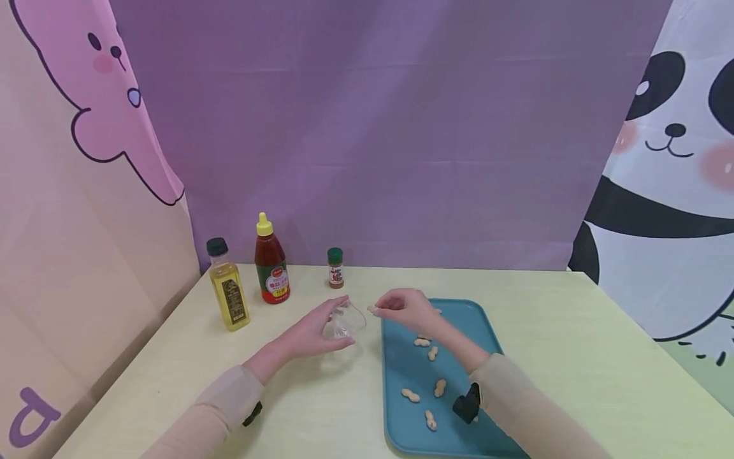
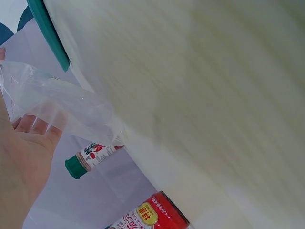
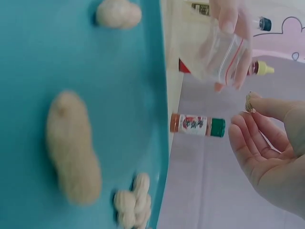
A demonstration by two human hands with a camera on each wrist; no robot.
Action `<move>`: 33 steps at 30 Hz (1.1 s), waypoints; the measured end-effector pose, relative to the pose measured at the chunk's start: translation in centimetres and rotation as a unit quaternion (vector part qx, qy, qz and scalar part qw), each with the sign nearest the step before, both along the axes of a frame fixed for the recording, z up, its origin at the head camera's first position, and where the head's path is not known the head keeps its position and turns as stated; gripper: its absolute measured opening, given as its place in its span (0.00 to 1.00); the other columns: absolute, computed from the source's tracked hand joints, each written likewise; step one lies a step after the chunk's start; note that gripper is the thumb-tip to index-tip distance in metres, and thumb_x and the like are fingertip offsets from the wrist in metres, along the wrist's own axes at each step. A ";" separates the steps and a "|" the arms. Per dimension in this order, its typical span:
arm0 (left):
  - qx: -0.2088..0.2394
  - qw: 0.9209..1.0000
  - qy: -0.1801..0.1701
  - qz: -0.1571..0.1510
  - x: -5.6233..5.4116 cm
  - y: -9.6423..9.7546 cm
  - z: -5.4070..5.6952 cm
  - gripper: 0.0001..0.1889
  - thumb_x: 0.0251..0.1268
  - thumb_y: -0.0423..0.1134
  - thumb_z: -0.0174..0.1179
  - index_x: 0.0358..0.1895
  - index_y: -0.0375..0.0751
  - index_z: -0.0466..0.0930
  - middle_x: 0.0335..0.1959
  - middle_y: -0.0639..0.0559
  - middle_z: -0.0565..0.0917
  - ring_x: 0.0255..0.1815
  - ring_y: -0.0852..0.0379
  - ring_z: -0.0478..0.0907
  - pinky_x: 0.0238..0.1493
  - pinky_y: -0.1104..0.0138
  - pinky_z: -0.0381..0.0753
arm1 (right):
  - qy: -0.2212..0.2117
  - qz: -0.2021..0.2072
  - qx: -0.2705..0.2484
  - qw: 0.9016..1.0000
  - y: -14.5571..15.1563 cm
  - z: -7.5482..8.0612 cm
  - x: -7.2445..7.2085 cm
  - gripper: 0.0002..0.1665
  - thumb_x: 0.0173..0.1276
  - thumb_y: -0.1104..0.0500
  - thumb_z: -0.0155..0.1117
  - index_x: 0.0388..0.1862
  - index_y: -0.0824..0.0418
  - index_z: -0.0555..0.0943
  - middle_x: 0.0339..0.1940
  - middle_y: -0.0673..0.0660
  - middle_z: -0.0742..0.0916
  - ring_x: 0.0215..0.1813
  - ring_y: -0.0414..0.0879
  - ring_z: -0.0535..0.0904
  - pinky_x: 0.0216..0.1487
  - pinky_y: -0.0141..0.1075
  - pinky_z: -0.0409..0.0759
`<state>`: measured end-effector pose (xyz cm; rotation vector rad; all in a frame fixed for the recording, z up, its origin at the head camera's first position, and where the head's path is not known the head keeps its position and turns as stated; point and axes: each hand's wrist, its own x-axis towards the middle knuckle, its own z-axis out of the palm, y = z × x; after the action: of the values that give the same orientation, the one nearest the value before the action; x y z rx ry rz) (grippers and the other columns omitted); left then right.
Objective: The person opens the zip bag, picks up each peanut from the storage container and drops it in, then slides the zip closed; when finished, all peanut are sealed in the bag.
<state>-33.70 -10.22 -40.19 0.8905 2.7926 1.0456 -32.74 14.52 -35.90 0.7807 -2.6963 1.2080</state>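
Tabletop (image 1: 309, 408), 3 bottles (image 1: 271, 271) beyond bag (image 1: 342, 327)

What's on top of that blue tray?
Several peanuts in their shells lie scattered across the blue tray. The right hand and sleeve hide parts of it in the head view, so I can't give an exact count.
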 end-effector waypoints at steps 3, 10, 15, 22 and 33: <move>0.002 1.000 -0.001 -0.002 0.1 0.0 0.0 0.47 0.52 0.60 0.64 0.73 0.53 0.50 0.69 0.55 0.65 0.67 0.52 0.65 0.62 0.53 0.72 | 0.002 0.003 0.002 1.000 -0.9 0.0 0.1 0.12 0.62 0.53 0.65 0.40 0.60 0.84 0.35 0.54 0.87 0.35 0.42 0.82 0.37 0.33 0.82; 0.002 1.000 0.005 -0.007 0.2 0.0 -0.1 0.46 0.53 0.59 0.64 0.73 0.53 0.51 0.69 0.55 0.64 0.67 0.52 0.65 0.62 0.52 0.72 | 0.000 0.002 0.009 1.000 -2.4 -0.5 0.1 0.11 0.61 0.53 0.67 0.39 0.58 0.85 0.34 0.52 0.87 0.34 0.40 0.81 0.35 0.31 0.80; 0.006 1.000 0.007 -0.008 0.2 0.1 0.0 0.46 0.53 0.60 0.64 0.73 0.52 0.51 0.69 0.55 0.65 0.66 0.51 0.66 0.62 0.52 0.73 | 0.007 -0.005 0.016 1.000 -2.8 -0.8 0.3 0.11 0.61 0.53 0.67 0.39 0.57 0.85 0.31 0.50 0.86 0.31 0.39 0.79 0.32 0.31 0.78; 0.004 1.000 0.008 -0.006 0.2 0.1 0.0 0.45 0.54 0.59 0.64 0.73 0.53 0.51 0.69 0.55 0.65 0.67 0.52 0.65 0.63 0.52 0.71 | 0.014 -0.011 0.015 1.000 -2.8 -0.9 0.3 0.13 0.62 0.54 0.66 0.42 0.59 0.84 0.31 0.50 0.85 0.31 0.39 0.77 0.32 0.31 0.78; 0.002 1.000 0.005 -0.002 0.2 0.2 0.2 0.45 0.54 0.58 0.64 0.73 0.50 0.51 0.68 0.54 0.66 0.65 0.51 0.67 0.60 0.53 0.74 | 0.003 -0.026 0.013 1.000 -1.5 -0.3 0.2 0.12 0.62 0.54 0.66 0.42 0.58 0.84 0.36 0.52 0.87 0.36 0.42 0.82 0.37 0.32 0.82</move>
<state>-33.46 -10.05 -40.01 0.9052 2.7971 1.0485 -32.57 13.05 -36.16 0.7125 -2.7149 1.1605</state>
